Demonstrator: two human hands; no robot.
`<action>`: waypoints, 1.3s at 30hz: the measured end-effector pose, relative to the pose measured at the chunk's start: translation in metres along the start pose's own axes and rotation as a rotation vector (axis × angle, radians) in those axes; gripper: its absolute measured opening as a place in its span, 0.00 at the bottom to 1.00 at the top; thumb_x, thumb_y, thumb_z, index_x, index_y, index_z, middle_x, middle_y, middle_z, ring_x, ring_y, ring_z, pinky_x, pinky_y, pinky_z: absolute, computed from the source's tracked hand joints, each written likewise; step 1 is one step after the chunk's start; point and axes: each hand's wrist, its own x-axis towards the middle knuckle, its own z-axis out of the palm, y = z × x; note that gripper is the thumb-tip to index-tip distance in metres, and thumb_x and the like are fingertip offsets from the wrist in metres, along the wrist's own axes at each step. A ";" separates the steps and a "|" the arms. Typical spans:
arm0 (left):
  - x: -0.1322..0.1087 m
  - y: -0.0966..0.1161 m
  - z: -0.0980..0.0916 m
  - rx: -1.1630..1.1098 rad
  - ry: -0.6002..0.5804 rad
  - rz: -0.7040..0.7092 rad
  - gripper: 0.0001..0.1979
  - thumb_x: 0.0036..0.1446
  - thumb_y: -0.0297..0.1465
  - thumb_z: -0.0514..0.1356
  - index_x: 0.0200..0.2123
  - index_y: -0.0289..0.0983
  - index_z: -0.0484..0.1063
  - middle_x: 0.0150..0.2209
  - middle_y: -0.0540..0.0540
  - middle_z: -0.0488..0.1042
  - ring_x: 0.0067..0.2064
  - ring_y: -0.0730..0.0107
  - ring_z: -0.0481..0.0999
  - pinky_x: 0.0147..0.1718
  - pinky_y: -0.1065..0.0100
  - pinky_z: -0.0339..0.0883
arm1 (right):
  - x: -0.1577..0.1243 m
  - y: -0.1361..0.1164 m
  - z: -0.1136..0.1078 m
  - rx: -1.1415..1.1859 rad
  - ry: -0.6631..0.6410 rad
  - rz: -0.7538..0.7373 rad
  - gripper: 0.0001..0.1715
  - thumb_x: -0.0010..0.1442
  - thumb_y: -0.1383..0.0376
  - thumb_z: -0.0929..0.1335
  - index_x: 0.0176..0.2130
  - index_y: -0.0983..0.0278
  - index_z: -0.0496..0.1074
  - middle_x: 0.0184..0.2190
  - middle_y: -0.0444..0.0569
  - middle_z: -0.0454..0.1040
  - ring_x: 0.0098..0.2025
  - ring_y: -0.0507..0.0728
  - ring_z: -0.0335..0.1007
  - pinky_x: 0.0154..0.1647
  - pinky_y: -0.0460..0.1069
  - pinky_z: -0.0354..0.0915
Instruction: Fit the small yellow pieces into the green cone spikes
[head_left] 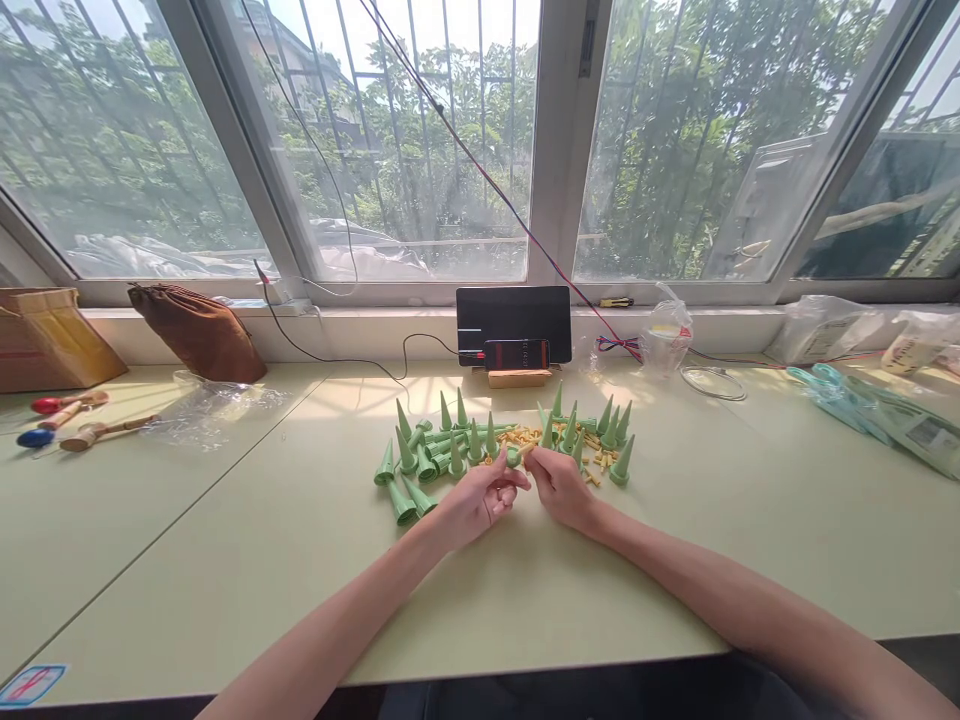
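Observation:
Near the middle of the table, my left hand (484,500) is closed on a green plastic cone (514,457), of which only a small part shows. Close beside it, my right hand (561,485) pinches a small yellow peg (526,451) at the cone. Whether the peg sits inside the cone I cannot tell. Several green cones stand upright around the hands, such as one at the right (622,462). Others lie on their sides at the left, among them a cone with its open end toward me (403,508). Behind my hands lies a pile of small yellow pegs (517,436).
At the back, a phone (517,354) leans on a wooden stand (519,379) before a black tablet (514,310). A brown drawstring bag (199,330), wooden toys (97,432) and clear plastic wrap (214,405) lie left. Plastic packets (885,405) lie right; cables (712,382) run along the back.

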 end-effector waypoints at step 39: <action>0.001 -0.009 -0.001 0.532 0.157 0.341 0.14 0.56 0.40 0.61 0.27 0.37 0.67 0.15 0.54 0.64 0.16 0.76 0.64 0.16 0.73 0.56 | 0.002 -0.007 -0.002 0.018 -0.052 0.031 0.17 0.67 0.66 0.57 0.26 0.62 0.56 0.20 0.40 0.57 0.22 0.49 0.49 0.25 0.45 0.50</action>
